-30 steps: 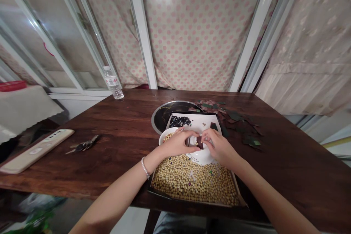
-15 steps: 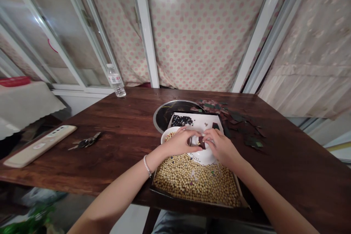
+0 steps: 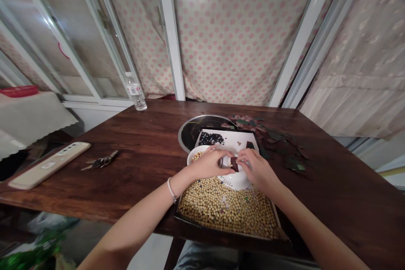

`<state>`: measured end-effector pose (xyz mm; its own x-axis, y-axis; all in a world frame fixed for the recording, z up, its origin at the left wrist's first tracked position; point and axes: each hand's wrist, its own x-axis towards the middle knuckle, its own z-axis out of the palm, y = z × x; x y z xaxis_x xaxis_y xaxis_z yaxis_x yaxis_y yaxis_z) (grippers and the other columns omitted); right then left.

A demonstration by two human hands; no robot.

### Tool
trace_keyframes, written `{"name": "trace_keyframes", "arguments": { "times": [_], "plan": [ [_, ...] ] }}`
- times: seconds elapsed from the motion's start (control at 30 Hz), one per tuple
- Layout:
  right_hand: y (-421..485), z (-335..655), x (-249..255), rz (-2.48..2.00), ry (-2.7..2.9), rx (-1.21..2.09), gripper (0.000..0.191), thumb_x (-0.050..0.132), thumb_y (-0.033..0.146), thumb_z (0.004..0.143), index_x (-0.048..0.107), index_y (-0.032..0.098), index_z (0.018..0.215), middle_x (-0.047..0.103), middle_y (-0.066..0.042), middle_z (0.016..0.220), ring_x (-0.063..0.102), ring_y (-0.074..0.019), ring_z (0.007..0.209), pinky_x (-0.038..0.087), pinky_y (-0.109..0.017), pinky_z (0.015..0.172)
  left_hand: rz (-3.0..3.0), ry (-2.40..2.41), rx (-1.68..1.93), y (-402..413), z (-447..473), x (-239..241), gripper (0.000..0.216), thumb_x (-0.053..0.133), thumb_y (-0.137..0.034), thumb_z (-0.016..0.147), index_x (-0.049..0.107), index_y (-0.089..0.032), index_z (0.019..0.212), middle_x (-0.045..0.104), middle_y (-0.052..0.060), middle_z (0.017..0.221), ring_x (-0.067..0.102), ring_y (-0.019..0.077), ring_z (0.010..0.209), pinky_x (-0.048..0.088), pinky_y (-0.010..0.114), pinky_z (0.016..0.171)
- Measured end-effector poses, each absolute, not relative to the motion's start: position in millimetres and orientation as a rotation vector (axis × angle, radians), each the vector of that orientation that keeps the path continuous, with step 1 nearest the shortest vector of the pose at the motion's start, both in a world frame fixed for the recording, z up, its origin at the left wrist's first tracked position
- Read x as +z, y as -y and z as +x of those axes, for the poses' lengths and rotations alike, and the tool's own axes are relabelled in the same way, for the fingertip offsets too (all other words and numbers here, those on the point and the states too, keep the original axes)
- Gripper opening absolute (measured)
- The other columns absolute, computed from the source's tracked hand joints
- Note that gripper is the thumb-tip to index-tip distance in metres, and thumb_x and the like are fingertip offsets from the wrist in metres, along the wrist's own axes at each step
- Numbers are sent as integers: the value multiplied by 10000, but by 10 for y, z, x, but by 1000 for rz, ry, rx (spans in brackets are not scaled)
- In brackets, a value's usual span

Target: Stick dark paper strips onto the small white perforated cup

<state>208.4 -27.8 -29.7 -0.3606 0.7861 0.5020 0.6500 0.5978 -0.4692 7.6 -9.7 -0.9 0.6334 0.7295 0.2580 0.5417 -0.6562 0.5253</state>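
Over a white bowl (image 3: 236, 182), my left hand (image 3: 209, 163) curls its thumb and fingers around a small dark brown piece (image 3: 234, 164) with pale beads along its left edge. My right hand (image 3: 257, 171) pinches at the right side of this piece, its thumb and fingertips together. Anything smaller between those fingertips is too small to make out. Beside my left hand is a second white bowl (image 3: 190, 157) holding pale and coloured beads. Both bowls sit in a shallow black-edged box (image 3: 232, 137), whose near part is filled with pale yellow beads (image 3: 228, 211).
Dark beads (image 3: 211, 138) lie in the box's far left corner, and a round black mat (image 3: 188, 133) is behind it. Green and brown scraps (image 3: 284, 143) spread to the right. Keys (image 3: 100, 161), a white power strip (image 3: 50, 164) and a water bottle (image 3: 136, 93) are on the left.
The view has shifted slightly. Both hands stay at the brown piece, with only a slight change in the right fingertips.
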Motion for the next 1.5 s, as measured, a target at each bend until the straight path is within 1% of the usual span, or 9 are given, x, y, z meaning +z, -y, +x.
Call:
{"name": "trace_keyframes", "arguments": {
  "times": [0.3, 0.5, 0.6, 0.83, 0.93, 1.03, 1.23, 1.37, 1.5],
  "plan": [
    [294, 2080, -291, -1101, 2145, 225, 142, 477, 112, 861, 540, 228, 915, 692, -37, 881, 612, -209, 925, 531, -337, 750, 2462, -997, 609, 85, 68, -22, 419, 696, -408, 747, 577, -240, 1111, 657, 35, 1176, 590, 233, 1091, 216, 501, 1098],
    [322, 2060, -279, -1036, 2215, 135, 177, 445, 101, 887, 568, 216, 942, 698, -60, 915, 615, -211, 941, 541, -349, 778, 2462, -1004, 608, 81, 50, -36, 424, 701, -398, 743, 573, -237, 1114, 642, 41, 1198, 560, 244, 1132, 224, 489, 1095],
    [315, 2044, -287, -1013, 2223, 143, 179, 464, 89, 872, 561, 220, 945, 698, -51, 917, 616, -215, 941, 545, -355, 778, 2449, -1007, 610, 75, 44, -45, 433, 707, -397, 738, 570, -238, 1117, 638, 32, 1204, 557, 247, 1132, 211, 501, 1097],
    [278, 2000, -300, -1061, 2083, 337, 180, 517, 105, 833, 558, 242, 943, 695, -27, 924, 655, -197, 919, 553, -339, 762, 2449, -1013, 606, 90, 49, -23, 413, 702, -395, 742, 581, -235, 1103, 659, 34, 1162, 580, 247, 1097, 209, 519, 1098],
    [273, 1985, -277, -1076, 2035, 473, 260, 491, 98, 824, 564, 249, 1023, 686, -27, 977, 675, -177, 873, 550, -331, 768, 2463, -1017, 604, 100, 50, -9, 398, 695, -396, 747, 586, -231, 1092, 677, 35, 1114, 606, 236, 1053, 208, 509, 1108],
    [255, 1976, -262, -1065, 1974, 548, 351, 492, 106, 801, 546, 245, 1119, 683, -29, 970, 678, -168, 829, 537, -325, 769, 2470, -1022, 583, 95, 49, -2, 373, 687, -412, 752, 600, -227, 1065, 694, 31, 1054, 613, 230, 1038, 215, 504, 1108],
    [227, 1977, -231, -1103, 1932, 545, 410, 522, 125, 751, 487, 224, 1147, 694, 15, 771, 634, -176, 756, 486, -306, 692, 2486, -1004, 619, 60, 43, -16, 373, 692, -412, 743, 610, -245, 1067, 673, 37, 1120, 591, 240, 1077, 244, 504, 1093],
    [230, 2000, -224, -1078, 1984, 567, 409, 503, 136, 775, 442, 216, 1172, 683, 17, 782, 617, -176, 776, 460, -305, 705, 2475, -997, 628, 57, 44, -15, 412, 708, -390, 729, 596, -244, 1098, 661, 42, 1151, 582, 241, 1096, 239, 507, 1094],
    [213, 2008, -234, -1049, 2011, 576, 418, 470, 123, 803, 408, 212, 1207, 667, 5, 812, 605, -184, 840, 453, -328, 765, 2478, -1015, 586, 67, 49, 6, 377, 701, -381, 743, 604, -242, 1080, 658, 42, 1152, 569, 246, 1114, 218, 514, 1098]
  ]
}}
